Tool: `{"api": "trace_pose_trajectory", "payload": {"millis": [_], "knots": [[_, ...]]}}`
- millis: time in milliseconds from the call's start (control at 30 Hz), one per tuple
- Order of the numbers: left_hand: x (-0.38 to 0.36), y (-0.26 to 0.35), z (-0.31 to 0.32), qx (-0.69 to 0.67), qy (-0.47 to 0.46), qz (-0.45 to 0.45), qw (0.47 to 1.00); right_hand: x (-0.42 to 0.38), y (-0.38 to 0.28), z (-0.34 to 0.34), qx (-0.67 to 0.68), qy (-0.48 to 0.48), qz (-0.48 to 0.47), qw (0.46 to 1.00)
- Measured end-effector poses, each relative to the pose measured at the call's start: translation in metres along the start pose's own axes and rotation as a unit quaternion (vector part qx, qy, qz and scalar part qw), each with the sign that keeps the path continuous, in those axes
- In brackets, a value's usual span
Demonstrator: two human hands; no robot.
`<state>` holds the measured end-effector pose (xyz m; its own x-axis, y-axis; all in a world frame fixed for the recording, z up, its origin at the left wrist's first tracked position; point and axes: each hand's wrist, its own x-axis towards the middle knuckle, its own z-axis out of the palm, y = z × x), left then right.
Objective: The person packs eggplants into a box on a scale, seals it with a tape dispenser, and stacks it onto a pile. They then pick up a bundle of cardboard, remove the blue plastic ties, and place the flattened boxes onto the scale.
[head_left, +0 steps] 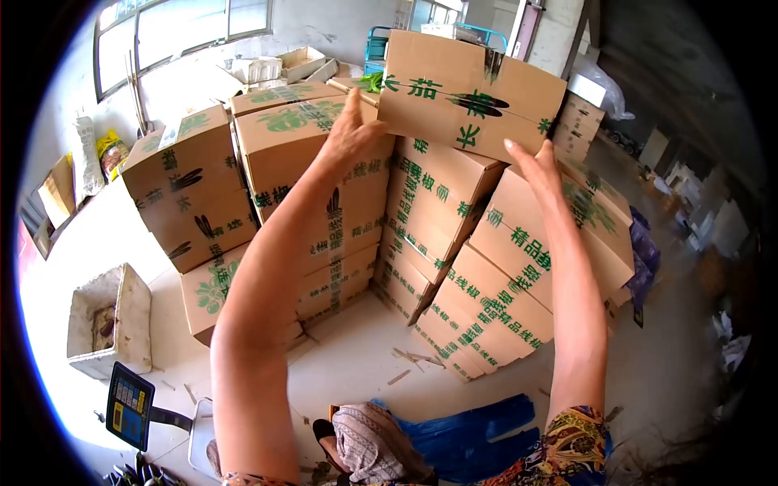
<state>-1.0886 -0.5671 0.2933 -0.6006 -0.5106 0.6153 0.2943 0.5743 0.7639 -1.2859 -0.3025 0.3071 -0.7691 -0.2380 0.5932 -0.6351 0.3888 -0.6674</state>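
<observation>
A brown cardboard box [474, 121] with green and black print sits tilted on top of the stacked cartons, between my two hands. My left hand [350, 130] is at its left end, thumb against the side and fingers pointing up. My right hand [536, 166] grips the lower right corner, its thumb on the front face. Green produce [373, 82] shows just behind the box's left end. Below the held box stand several stacked printed cartons [433, 198], and more cartons [519, 243] stand on the right.
Another carton stack [190, 190] stands on the left. A white foam box [113, 320] is on the floor near a scale display [130, 405] and dark eggplants [142, 472]. Blue plastic sheeting [478, 433] lies by my feet. Purple bags [644, 251] lie beyond the right stack.
</observation>
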Motion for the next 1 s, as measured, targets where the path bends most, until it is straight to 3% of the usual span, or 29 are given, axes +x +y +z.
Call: {"api": "trace_pose_trajectory", "payload": {"millis": [33, 167, 200, 233, 367, 433, 467, 567, 600, 633, 700, 733, 833, 900, 967, 1000], "knots": [[0.007, 0.004, 0.008, -0.006, -0.019, -0.017, 1.0, 0.011, 0.003, -0.002, 0.042, -0.037, 0.036, 0.998], [0.008, -0.001, 0.031, -0.077, -0.02, -0.05, 0.996, 0.012, 0.003, -0.009, 0.181, -0.032, 0.026, 0.983], [-0.006, 0.01, 0.03, -0.095, -0.008, -0.049, 0.994, 0.017, 0.014, -0.005, 0.173, 0.011, 0.005, 0.985], [-0.019, 0.019, 0.029, -0.112, 0.002, -0.048, 0.992, 0.004, -0.005, -0.017, 0.122, 0.031, 0.059, 0.99], [-0.063, 0.047, -0.004, -0.212, 0.054, -0.024, 0.975, -0.003, -0.006, -0.016, 0.183, 0.098, -0.017, 0.978], [-0.078, 0.046, -0.038, -0.238, 0.085, -0.064, 0.965, -0.017, -0.023, -0.01, 0.204, 0.139, -0.062, 0.967], [-0.077, 0.031, -0.046, -0.292, 0.079, -0.097, 0.948, -0.022, -0.017, -0.007, 0.183, 0.114, -0.085, 0.973], [-0.072, 0.035, -0.03, -0.43, 0.076, -0.215, 0.873, -0.024, -0.016, -0.002, 0.337, -0.01, -0.114, 0.935], [-0.067, 0.014, -0.031, -0.455, 0.043, -0.18, 0.871, -0.023, -0.022, -0.004, 0.403, -0.056, -0.089, 0.909], [-0.072, 0.014, -0.031, -0.439, 0.028, -0.188, 0.878, -0.012, -0.012, -0.023, 0.456, -0.213, -0.013, 0.864], [-0.082, 0.016, -0.021, -0.442, 0.081, -0.186, 0.874, -0.01, -0.012, -0.019, 0.455, -0.161, -0.008, 0.876], [-0.088, 0.015, -0.019, -0.448, 0.075, -0.157, 0.877, -0.009, -0.016, -0.014, 0.471, -0.131, -0.024, 0.872], [-0.109, -0.009, -0.015, -0.443, 0.044, -0.101, 0.89, -0.009, -0.015, -0.016, 0.561, -0.155, 0.044, 0.812], [-0.126, -0.025, -0.011, -0.477, 0.01, -0.069, 0.876, -0.02, -0.013, -0.006, 0.559, -0.127, 0.022, 0.819], [-0.148, -0.023, -0.012, -0.498, 0.007, -0.053, 0.866, -0.038, -0.004, -0.006, 0.611, -0.131, 0.043, 0.779], [-0.166, -0.004, -0.023, -0.533, -0.008, -0.091, 0.841, -0.057, -0.001, -0.008, 0.649, -0.178, 0.041, 0.739]]}}
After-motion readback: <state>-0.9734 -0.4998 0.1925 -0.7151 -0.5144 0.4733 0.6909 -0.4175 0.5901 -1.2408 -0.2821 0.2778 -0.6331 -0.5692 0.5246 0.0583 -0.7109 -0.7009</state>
